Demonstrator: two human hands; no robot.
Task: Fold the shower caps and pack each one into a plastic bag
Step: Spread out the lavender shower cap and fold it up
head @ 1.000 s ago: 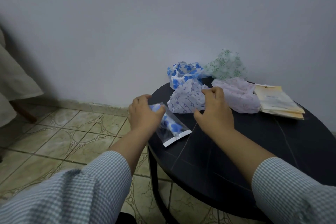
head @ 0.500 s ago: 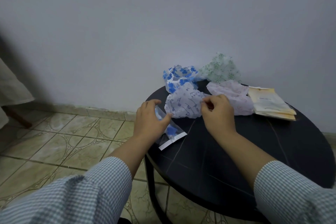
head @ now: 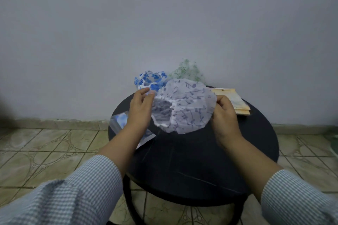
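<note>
Lifted off the table (head: 192, 166) since half a second ago: lilac shower cap (head: 184, 107), now stretched between both grips. Left hand (head: 140, 111) pinching its left rim, right hand (head: 224, 113) pinching right rim. Packed bag (head: 121, 121) under left wrist. Blue cap (head: 150, 79), green cap (head: 186, 69), bag stack (head: 236, 102) behind.

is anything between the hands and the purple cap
No. Both hands already pinch the purple cap: the left hand at its left edge, the right hand at its right edge, holding it spread above the table.
</note>
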